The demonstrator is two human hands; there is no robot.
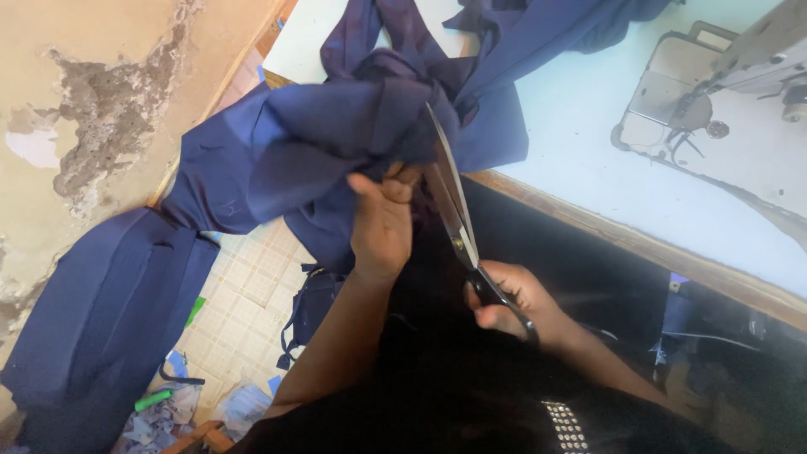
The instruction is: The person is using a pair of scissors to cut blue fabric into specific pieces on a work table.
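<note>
Pale table: navy cloth, sewing machine.

Sewing machine cropped; scissor tip buried in cloth.

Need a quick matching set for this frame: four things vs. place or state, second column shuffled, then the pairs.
1. left hand
2. right hand
3. sewing machine
4. fabric scraps

A. on the light tabletop, upper right
B. on the tiled floor, lower left
C. gripping bunched navy fabric
D. fingers through the handles of the scissors

Pairs: 1-C, 2-D, 3-A, 4-B
</note>
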